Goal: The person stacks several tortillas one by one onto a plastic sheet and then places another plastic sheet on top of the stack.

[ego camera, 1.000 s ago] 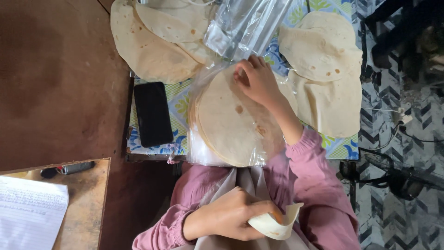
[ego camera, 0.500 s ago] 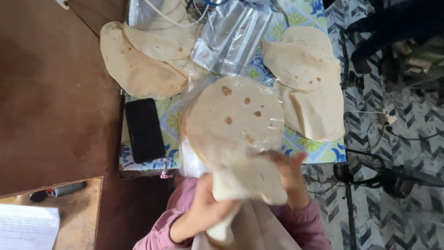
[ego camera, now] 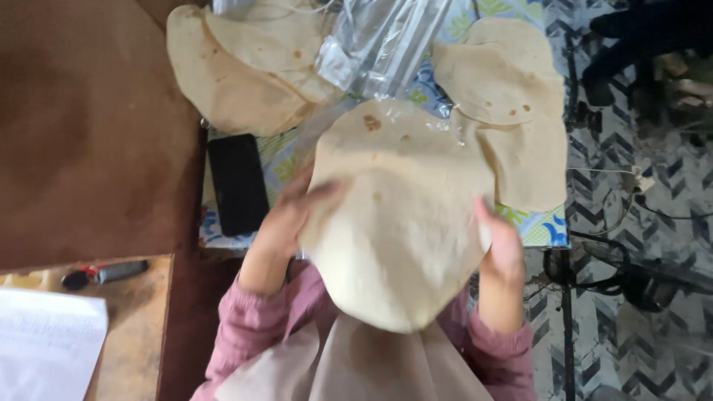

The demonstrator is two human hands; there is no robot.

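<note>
A large round pale flatbread (ego camera: 397, 230) is held up flat in front of me. My left hand (ego camera: 286, 223) grips its left edge, fingers spread under and over it. Its right edge rests against my right hand (ego camera: 501, 249). Below the held flatbread lies a stack of more flatbreads in a clear plastic bag (ego camera: 371, 122); most of that stack is hidden. Pink sleeves cover both my forearms.
Loose flatbreads lie at the upper left (ego camera: 238, 70) and at the right (ego camera: 509, 104) of a small table with a patterned cloth (ego camera: 546, 226). A black phone (ego camera: 238, 184) lies left of my hand. A clear plastic wrapper (ego camera: 386, 44) sits at the top. A brown table (ego camera: 82, 134) and a sheet of paper (ego camera: 44, 345) are at the left.
One second ago my right hand reached into the bag while my left held a folded flatbread. Now both hands hold a flatbread spread open, raised above the stack.
</note>
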